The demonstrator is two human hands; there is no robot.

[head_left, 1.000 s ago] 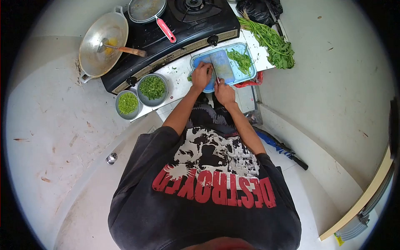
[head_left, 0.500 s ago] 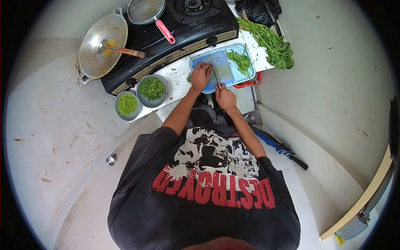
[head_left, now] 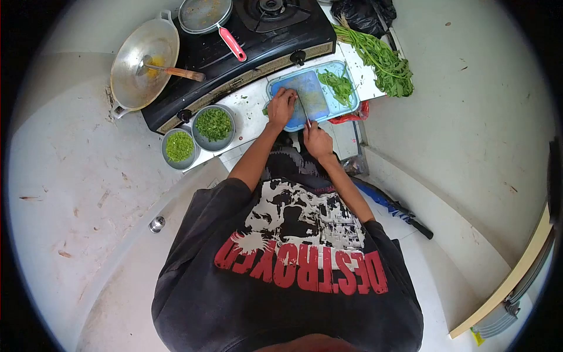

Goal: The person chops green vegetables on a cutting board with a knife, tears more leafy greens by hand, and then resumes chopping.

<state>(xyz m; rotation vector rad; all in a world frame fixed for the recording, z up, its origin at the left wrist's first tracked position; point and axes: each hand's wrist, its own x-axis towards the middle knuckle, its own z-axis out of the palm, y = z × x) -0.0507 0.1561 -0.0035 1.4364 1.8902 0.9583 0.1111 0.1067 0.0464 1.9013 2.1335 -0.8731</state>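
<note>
My left hand [head_left: 282,107] is closed, its fingers curled down on the blue cutting board [head_left: 316,100] beside the blade. What sits under those fingers is hidden, though a bit of green leaf [head_left: 265,110] peeks out left of the hand. My right hand [head_left: 318,141] grips the handle of a knife [head_left: 303,110], whose blade lies over the board just right of my left fingers. The board rests in a light blue tray [head_left: 355,104]. Loose leafy greens [head_left: 336,87] lie in the tray's right part.
Two grey bowls hold chopped greens, one darker [head_left: 213,125] and one paler [head_left: 179,146]. Behind is a black gas stove [head_left: 234,73] with a red-handled pan [head_left: 205,14]. A wok [head_left: 135,76] holds a wooden-handled spatula [head_left: 185,73]. A leafy bunch [head_left: 381,61] lies right.
My right hand and the knife have shifted very slightly. My left hand stays at almost the same spot on the board.
</note>
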